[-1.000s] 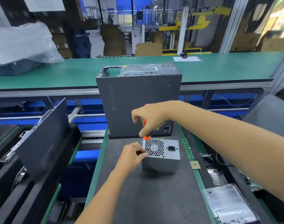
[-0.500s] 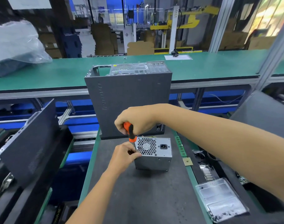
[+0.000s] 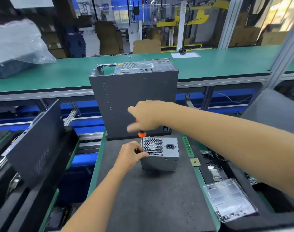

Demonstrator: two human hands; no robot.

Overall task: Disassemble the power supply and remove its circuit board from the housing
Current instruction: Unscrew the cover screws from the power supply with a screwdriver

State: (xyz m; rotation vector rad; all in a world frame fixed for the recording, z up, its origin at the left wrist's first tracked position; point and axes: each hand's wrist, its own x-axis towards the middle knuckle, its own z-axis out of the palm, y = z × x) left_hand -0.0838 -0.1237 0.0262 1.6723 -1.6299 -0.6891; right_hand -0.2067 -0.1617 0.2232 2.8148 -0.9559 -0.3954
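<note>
A grey metal power supply (image 3: 164, 158) stands on the dark work mat (image 3: 151, 198), its fan grille and power socket facing me. My left hand (image 3: 132, 154) grips its upper left corner, fingers curled against the grille. My right hand (image 3: 146, 117) hovers just above and holds an orange-handled screwdriver (image 3: 141, 133) upright, its tip at the top left edge of the housing. The fingers of that hand are blurred.
A dark desktop case (image 3: 134, 99) stands upright right behind the power supply. A loose side panel (image 3: 36, 144) leans at the left. A clear plastic tray (image 3: 230, 201) and a small square chip (image 3: 195, 162) lie at the right. A green conveyor (image 3: 226, 62) runs behind.
The view has shifted slightly. My right hand has turned on the screwdriver, its fingers spreading and blurring. My left hand keeps its hold on the power supply's corner.
</note>
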